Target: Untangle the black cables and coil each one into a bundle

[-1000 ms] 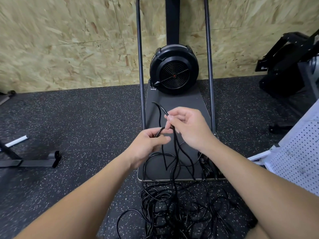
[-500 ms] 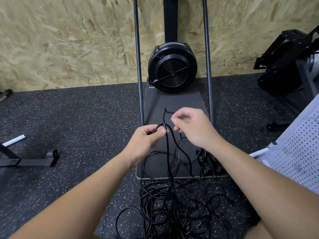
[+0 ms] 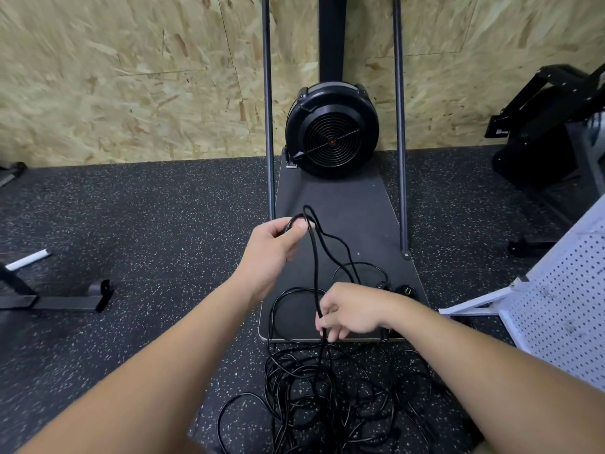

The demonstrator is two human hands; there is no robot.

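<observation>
Left hand pinches cable end, right hand grips lower—I'd slide right down, feeding even loops, clear of tangle.

Hands part along the cable

The right hand has dropped from beside the left hand — now low, pinching the black cable near the tangle — and the strand runs taut between them.
</observation>
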